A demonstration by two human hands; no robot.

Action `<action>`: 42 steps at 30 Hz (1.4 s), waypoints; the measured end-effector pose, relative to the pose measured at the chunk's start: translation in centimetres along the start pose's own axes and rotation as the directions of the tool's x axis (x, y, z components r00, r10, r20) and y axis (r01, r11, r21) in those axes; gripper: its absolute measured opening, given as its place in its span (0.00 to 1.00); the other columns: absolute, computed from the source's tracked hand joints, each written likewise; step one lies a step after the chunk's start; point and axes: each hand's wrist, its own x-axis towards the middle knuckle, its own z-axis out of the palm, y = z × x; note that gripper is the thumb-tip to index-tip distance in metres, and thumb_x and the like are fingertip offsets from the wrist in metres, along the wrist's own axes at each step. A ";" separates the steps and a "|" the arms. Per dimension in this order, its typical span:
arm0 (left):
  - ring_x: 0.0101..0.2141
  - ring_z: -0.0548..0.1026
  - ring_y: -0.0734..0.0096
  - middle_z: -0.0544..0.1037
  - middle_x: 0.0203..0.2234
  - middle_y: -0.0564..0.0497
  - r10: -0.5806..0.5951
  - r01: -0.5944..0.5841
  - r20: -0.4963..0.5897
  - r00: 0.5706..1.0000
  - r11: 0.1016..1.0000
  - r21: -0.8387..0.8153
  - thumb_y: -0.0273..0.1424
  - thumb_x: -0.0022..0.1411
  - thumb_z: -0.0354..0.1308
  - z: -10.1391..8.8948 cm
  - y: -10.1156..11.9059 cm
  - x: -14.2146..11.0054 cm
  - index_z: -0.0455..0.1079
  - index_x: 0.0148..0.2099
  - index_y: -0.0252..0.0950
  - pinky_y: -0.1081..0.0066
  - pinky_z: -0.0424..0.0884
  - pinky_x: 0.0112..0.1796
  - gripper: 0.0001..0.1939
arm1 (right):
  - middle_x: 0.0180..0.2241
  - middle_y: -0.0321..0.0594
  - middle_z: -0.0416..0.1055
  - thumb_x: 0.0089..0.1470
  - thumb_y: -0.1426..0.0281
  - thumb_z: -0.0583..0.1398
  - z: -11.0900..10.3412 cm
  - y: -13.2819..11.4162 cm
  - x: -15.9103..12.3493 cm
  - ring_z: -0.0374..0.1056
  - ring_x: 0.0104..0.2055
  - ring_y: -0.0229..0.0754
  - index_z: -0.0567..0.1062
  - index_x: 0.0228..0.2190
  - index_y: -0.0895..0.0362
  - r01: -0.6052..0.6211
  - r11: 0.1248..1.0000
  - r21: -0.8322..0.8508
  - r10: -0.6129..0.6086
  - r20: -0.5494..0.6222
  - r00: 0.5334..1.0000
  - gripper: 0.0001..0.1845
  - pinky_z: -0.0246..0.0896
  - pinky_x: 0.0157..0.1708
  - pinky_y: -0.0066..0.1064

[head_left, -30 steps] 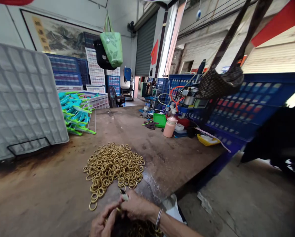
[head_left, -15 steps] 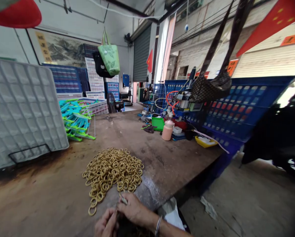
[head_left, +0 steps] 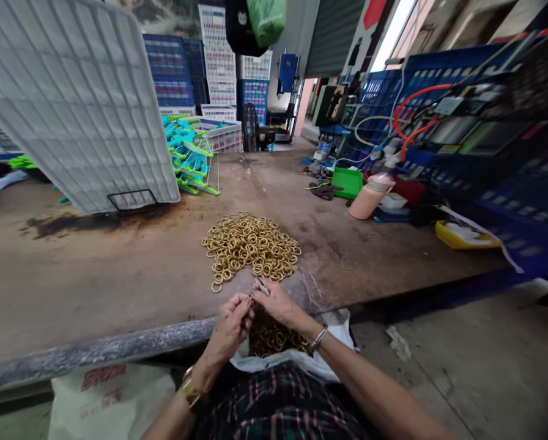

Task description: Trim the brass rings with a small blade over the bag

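Observation:
My right hand [head_left: 276, 302] is closed around a small pointed metal tool [head_left: 263, 287], whose tip shows above the thumb. Beside it my left hand [head_left: 233, 321] pinches something too small to make out, its fingertips almost meeting the right hand's. Just beyond both hands a heap of brass-coloured rings [head_left: 251, 241] lies on the worktable [head_left: 118, 293]. Below the hands, an open white bag [head_left: 296, 360] on my lap holds more brass-coloured rings [head_left: 274, 342].
A grey-white ribbed panel [head_left: 95, 110] stands at the left, with green and turquoise plastic pieces [head_left: 191, 156] behind it. To the right are a pink bottle [head_left: 368, 198], a green tray [head_left: 347, 182] and a yellow tray [head_left: 466, 237]. A printed sack [head_left: 113, 403] sits below the table's front edge.
The view has tilted down and shifted, so my forearms, lap and the bag of rings now show. Both hands stay close together near the heap; the tool remains in my right hand.

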 end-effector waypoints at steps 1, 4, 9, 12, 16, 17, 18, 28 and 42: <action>0.14 0.56 0.86 0.64 0.17 0.59 0.005 -0.005 -0.001 1.000 1.000 0.000 0.44 0.51 0.56 0.0 0.0 0.0 0.61 0.30 0.35 0.82 0.47 0.14 0.17 | 0.19 0.29 0.58 0.49 0.69 0.51 0.0 0.0 0.0 0.53 0.22 0.31 0.63 0.22 0.58 0.001 1.000 -0.012 -0.001 -0.003 1.000 0.07 0.48 0.23 0.22; 0.14 0.56 0.85 0.64 0.18 0.59 0.038 -0.038 -0.015 0.999 0.999 0.015 0.45 0.51 0.56 -0.2 -0.1 0.2 0.61 0.30 0.35 0.81 0.48 0.14 0.17 | 0.20 0.32 0.61 0.52 0.70 0.48 -0.3 0.2 -0.1 0.56 0.23 0.33 0.66 0.25 0.58 0.060 0.980 -0.187 -0.070 -0.045 0.997 0.09 0.49 0.25 0.24; 0.13 0.55 0.85 0.63 0.16 0.59 0.081 -0.079 -0.025 0.996 0.995 0.065 0.45 0.53 0.55 -0.4 -0.2 0.4 0.61 0.29 0.35 0.80 0.49 0.14 0.17 | 0.22 0.35 0.65 0.48 0.76 0.50 -0.3 0.8 -1.1 0.55 0.24 0.35 0.67 0.26 0.58 0.218 0.777 -0.591 -0.183 0.120 0.976 0.07 0.45 0.26 0.26; 0.13 0.54 0.84 0.62 0.14 0.60 0.098 -0.095 -0.021 0.995 0.990 0.106 0.45 0.53 0.54 -0.3 -0.1 0.3 0.61 0.29 0.35 0.80 0.49 0.15 0.17 | 0.24 0.38 0.68 0.47 0.78 0.50 -0.1 0.7 -1.3 0.57 0.24 0.36 0.68 0.29 0.58 0.215 0.691 -0.690 -0.155 0.150 0.977 0.09 0.44 0.26 0.27; 0.13 0.55 0.83 0.62 0.13 0.60 0.118 -0.109 -0.047 0.992 0.980 0.167 0.46 0.51 0.55 -0.2 0.1 0.2 0.60 0.27 0.35 0.79 0.50 0.16 0.18 | 0.27 0.41 0.70 0.47 0.78 0.49 0.0 0.0 -1.3 0.61 0.26 0.37 0.69 0.32 0.60 0.184 0.629 -0.755 -0.091 0.164 0.982 0.11 0.44 0.26 0.28; 0.13 0.55 0.83 0.61 0.13 0.60 0.123 -0.111 -0.051 0.991 0.977 0.182 0.47 0.51 0.55 -0.2 0.2 0.2 0.60 0.26 0.35 0.79 0.51 0.16 0.18 | 0.28 0.42 0.71 0.47 0.78 0.49 0.0 -0.1 -1.2 0.61 0.27 0.37 0.69 0.33 0.60 0.178 0.620 -0.764 -0.076 0.167 0.983 0.11 0.44 0.27 0.28; 0.13 0.55 0.83 0.61 0.13 0.60 0.130 -0.117 -0.050 0.990 0.973 0.199 0.47 0.51 0.54 -0.2 0.2 0.2 0.60 0.26 0.35 0.79 0.51 0.16 0.18 | 0.29 0.42 0.71 0.47 0.78 0.49 0.0 -0.1 -1.2 0.62 0.28 0.37 0.68 0.33 0.60 0.174 0.615 -0.769 -0.061 0.173 0.983 0.12 0.45 0.27 0.28; 0.14 0.57 0.84 0.65 0.17 0.59 0.065 -0.067 0.072 0.995 0.997 0.038 0.43 0.53 0.55 0.7 0.6 -1.3 0.60 0.27 0.35 0.80 0.51 0.15 0.16 | 0.31 0.44 0.72 0.48 0.78 0.49 -1.4 2.0 0.7 0.66 0.31 0.39 0.67 0.37 0.60 0.021 0.524 -0.852 -0.008 0.020 1.000 0.13 0.46 0.27 0.28; 0.17 0.62 0.82 0.69 0.22 0.56 -0.105 0.093 -0.011 0.994 0.920 -0.382 0.34 0.47 0.62 -1.4 0.4 0.0 0.64 0.40 0.37 0.81 0.53 0.15 0.17 | 0.32 0.46 0.73 0.54 0.70 0.51 -0.6 1.4 4.6 0.70 0.35 0.44 0.60 0.42 0.59 -0.081 0.422 -0.903 -0.028 -0.102 0.994 0.13 0.54 0.30 0.28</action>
